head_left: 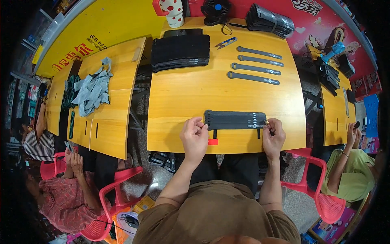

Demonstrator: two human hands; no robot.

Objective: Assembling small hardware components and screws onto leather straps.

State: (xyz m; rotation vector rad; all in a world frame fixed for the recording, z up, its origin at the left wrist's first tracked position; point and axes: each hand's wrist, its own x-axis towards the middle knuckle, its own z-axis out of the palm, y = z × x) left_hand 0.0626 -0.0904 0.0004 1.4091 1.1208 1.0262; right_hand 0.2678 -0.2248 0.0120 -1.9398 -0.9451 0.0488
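A fanned stack of dark grey straps [231, 120], with rounded holed ends on the left and white print on the right, lies near the table's front edge. At its left end, my left hand [194, 137] is closed in a pinch. My right hand [274, 137] pinches the opposite end, its fingertips partly hiding the strap tips. Farther off, several single straps [255, 78] lie side by side in a row. Below the stack, close to my left hand, is a small red piece [213, 142] beside a short dark strip.
At the back left sits a thick pile of black straps [180, 51], with blue-handled thread snips [226, 43] beside it. A spotted cup [172, 14], a small black fan [216, 11] and a tied strap bundle [270, 20] stand along the back. People work at tables on both sides.
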